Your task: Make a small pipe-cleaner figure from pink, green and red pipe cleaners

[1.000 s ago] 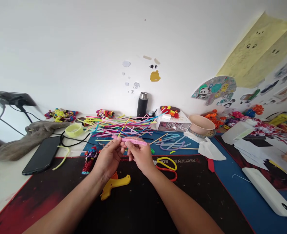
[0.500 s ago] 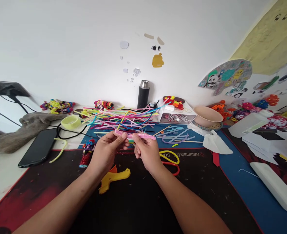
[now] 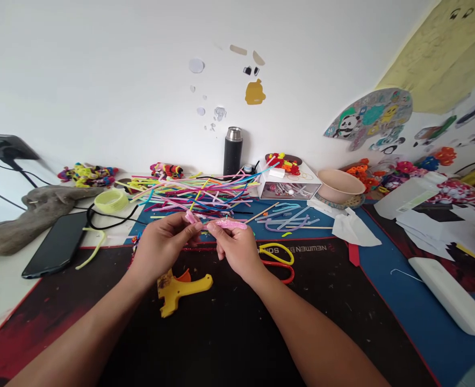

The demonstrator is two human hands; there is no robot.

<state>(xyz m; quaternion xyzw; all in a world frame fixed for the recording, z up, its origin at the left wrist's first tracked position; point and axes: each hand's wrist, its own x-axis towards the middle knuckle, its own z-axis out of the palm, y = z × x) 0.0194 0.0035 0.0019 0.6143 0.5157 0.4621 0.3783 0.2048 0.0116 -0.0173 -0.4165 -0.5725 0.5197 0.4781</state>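
Both hands are raised close together over the dark desk mat, fingers closed on a pink, glittery, bent pipe cleaner [image 3: 237, 224]. My left hand [image 3: 163, 239] pinches its left part, where a short end sticks up above the thumb. My right hand [image 3: 237, 244] grips the right part between thumb and fingers; a thick folded length shows over the knuckles. Fingers hide the middle. Below the left hand lies a yellow glue gun [image 3: 185, 290] with an orange trigger. Beside the right wrist are a yellow loop [image 3: 283, 251] and a red loop [image 3: 289, 274], like scissor handles.
Behind my hands is a heap of coloured pipe cleaners [image 3: 173, 188], with a black thermos [image 3: 233, 153] at the wall. A phone [image 3: 56, 244] lies left. To the right are a clear-fronted box [image 3: 289, 191], a bowl [image 3: 341, 186], a tissue [image 3: 354, 228] and a white device [image 3: 447, 293].
The pink pipe cleaner's left end now points more upward in my left hand. Both hands keep their grip. The whole view has shifted slightly, and a bit of someone's hand shows at the right edge.
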